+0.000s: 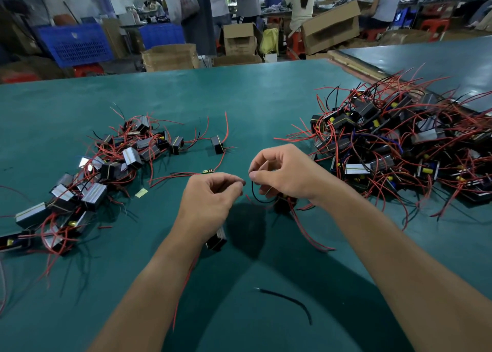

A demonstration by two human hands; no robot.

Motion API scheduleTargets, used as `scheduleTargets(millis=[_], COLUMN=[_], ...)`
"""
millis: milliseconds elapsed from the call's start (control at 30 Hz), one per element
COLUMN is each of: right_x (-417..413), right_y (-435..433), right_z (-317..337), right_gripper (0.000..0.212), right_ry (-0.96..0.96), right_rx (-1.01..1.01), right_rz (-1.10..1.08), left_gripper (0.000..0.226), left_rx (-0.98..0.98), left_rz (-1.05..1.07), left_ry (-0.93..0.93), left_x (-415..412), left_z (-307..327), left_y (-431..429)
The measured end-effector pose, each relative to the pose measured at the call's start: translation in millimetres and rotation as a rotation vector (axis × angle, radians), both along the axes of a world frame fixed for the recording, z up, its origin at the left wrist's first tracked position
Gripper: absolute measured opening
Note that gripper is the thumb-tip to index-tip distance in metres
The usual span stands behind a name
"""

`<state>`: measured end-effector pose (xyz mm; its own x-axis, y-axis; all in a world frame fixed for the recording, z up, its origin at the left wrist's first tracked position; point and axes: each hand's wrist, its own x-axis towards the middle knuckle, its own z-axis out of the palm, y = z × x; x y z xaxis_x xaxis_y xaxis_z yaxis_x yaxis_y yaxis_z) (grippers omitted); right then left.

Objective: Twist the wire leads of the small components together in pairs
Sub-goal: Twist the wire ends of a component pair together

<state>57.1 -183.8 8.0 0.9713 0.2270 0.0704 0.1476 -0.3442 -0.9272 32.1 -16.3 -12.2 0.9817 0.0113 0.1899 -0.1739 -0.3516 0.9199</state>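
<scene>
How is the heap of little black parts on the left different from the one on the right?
The right pile is much bigger and stacked several parts deep; the left pile is smaller and spread thin along the green table. More yellow bits show in the right pile than in the left pile. Both are black blocks trailing red wires.

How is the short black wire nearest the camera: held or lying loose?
Lying loose. The short black wire rests curved on the green table, between the forearms, well apart from the left hand and right hand.
</scene>
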Motion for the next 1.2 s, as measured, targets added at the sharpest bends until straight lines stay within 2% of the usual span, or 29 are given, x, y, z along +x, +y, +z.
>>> scheduleTargets(millis=[200, 367, 533, 700, 867, 1067, 1200], right_x=[-1.5, -2.3, -3.7, -2.6, -5.3, -5.2, -4.3], right_y=[0.2, 0.5, 0.4, 2.0, 3.2, 1.7, 0.9], right_z=[4.4, 5.7, 6.4, 4.9, 6.4, 6.1, 3.9], right_gripper=[0.016, 0.015, 0.014, 0.017, 0.016, 0.017, 0.015], right_ry=[0.042, 0.032, 0.057, 0.044, 0.028, -0.006, -0.029], right_rx=[0.045, 0.080, 0.057, 0.049, -0.029, -0.101, -0.162], right_rz=[0.003, 0.015, 0.046, 0.049, 0.061, 0.058, 0.109], left_gripper=[0.014, 0.014, 0.014, 0.016, 0.018, 0.025, 0.043], left_rx=[-0.161, -0.166, -0.115, 0.062, 0.098, 0.144, 0.108], left_rz=[0.091, 0.070, -0.016, -0.018, 0.012, -0.053, -0.126], left_ry=[0.064, 0.088, 0.127, 0.090, 0.125, 0.172, 0.188], left_x=[1.5, 2.4, 0.6, 6.0, 9.3, 7.9, 5.9], left_z=[9.8, 13.6, 8.7, 0.4, -2.7, -3.1, -4.3], left_y=[14.0, 18.5, 12.3, 12.1, 19.8, 19.4, 14.6])
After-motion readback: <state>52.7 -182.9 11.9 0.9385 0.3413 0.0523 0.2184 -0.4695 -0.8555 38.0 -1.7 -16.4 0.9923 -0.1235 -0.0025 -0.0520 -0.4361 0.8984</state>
